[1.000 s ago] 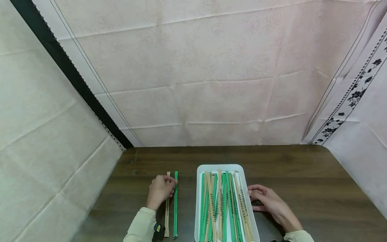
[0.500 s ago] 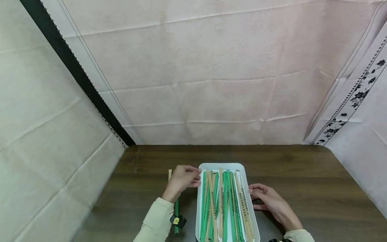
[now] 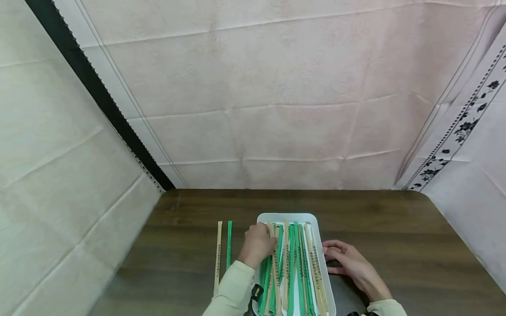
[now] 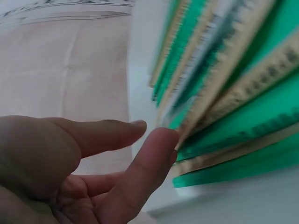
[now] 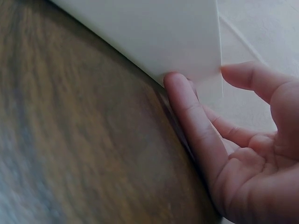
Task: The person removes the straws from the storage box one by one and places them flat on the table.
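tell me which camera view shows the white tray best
The head view: it takes in most of the white tray from above, though the left hand covers some. The left wrist view catches part of its inside; the right wrist view, part of its outside.

White tray [image 3: 287,216]: left hand [image 3: 258,245] over far left corner, right hand [image 3: 354,267] at right side. Mixed strips [image 3: 291,267], green and tan: inside tray, below and right of left hand. Tan strip [image 3: 218,259], green strip [image 3: 229,244]: on table [image 3: 379,215], left of left hand.
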Tool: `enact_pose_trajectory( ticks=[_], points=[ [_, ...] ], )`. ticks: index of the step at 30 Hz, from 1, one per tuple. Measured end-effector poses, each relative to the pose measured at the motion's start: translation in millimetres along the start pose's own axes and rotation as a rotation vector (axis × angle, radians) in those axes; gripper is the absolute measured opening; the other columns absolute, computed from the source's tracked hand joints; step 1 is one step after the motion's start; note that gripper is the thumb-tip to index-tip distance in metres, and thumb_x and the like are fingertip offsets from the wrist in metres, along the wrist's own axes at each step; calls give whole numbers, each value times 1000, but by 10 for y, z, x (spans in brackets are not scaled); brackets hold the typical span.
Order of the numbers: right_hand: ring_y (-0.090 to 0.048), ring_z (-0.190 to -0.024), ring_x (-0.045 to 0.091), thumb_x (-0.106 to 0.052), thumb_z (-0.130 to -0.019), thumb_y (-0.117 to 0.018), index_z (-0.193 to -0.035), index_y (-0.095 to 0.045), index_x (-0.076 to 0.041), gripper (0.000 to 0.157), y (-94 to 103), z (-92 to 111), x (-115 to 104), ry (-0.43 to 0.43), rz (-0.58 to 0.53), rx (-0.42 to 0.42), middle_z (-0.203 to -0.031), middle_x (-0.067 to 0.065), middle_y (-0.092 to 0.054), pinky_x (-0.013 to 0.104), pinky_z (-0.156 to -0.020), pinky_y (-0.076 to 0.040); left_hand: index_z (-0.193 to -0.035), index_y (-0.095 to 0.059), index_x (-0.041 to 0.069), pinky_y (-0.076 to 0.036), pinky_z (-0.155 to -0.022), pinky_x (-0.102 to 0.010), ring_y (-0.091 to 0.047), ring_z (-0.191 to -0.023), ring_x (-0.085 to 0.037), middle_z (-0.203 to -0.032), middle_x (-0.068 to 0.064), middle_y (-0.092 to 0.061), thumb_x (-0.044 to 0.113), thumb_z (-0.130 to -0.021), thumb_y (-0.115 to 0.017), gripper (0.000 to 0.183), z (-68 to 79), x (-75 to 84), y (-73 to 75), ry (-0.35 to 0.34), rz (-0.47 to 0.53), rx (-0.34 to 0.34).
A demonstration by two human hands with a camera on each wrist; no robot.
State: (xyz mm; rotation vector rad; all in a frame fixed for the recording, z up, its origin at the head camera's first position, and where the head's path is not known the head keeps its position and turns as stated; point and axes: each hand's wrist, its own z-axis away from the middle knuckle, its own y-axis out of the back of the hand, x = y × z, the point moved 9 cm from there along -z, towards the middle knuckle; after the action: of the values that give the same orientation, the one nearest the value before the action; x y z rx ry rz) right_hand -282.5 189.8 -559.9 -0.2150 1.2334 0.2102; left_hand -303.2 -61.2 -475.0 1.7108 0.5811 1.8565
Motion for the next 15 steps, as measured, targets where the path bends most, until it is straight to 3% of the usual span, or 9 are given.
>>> enact_pose_trajectory(
  ticks=[3, 8, 15],
  points=[
    [-66, -104, 19, -28, -106, -66, -146, -47, 10, 58, -1, -8, 1, 1, -1, -5, -115, 8, -69, 39, -85, -63, -58, -45, 12, -36, -38, -23, -46, -39, -13, -47, -1, -44, 4, -97, -69, 47, -19, -6, -41, -20, -76, 49],
    [-66, -104, 19, -27, -106, -66, -146, -46, 10, 58, 7, -10, -3, 5, -2, -11, -115, 8, -70, 39, -85, -63, -57, -35, 16, -30, -36, -23, -32, -38, -10, -46, 4, -28, -1, -92, -71, 53, -46, -2, -85, -50, -138, 86],
    [-66, -104, 19, -26, -106, -66, -146, -45, 11, 58, 7, -10, -9, 6, -9, -15, -114, 7, -70, 39, -85, -63, -59, -37, 16, -29, -36, -23, -33, -37, -9, -47, 3, -32, -2, -91, -69, 49, -57, -29, -124, -48, -145, 75]
  ],
)
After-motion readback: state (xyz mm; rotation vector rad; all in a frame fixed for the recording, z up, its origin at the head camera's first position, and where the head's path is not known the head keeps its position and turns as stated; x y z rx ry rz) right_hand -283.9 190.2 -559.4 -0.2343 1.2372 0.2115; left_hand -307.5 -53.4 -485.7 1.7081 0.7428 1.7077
